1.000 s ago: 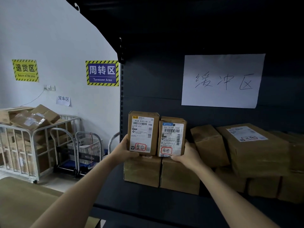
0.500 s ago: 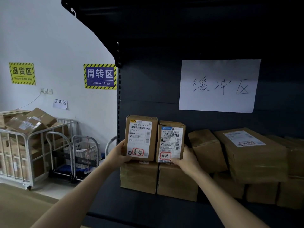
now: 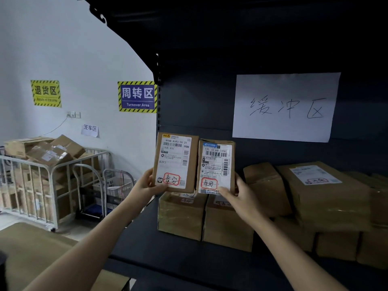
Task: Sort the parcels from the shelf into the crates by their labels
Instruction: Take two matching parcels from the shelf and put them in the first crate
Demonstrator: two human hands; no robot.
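Two small brown cardboard parcels are held upright side by side in front of the dark shelf (image 3: 189, 261). My left hand (image 3: 147, 184) grips the left parcel (image 3: 175, 162) at its lower left corner. My right hand (image 3: 239, 193) grips the right parcel (image 3: 216, 166) at its lower right corner. Both white labels face me, each with a red-circled handwritten mark near the bottom. Two more parcels (image 3: 205, 217) sit on the shelf just below them. No crate is in view.
More brown parcels (image 3: 323, 194) are stacked on the shelf to the right, under a handwritten white paper sign (image 3: 285, 107). At left stand a metal cage cart (image 3: 42, 185) full of boxes and a small trolley (image 3: 117, 190). A brown surface (image 3: 31, 255) lies lower left.
Both parcels have risen a little off the boxes beneath and come closer to me. My hands keep the same grip.
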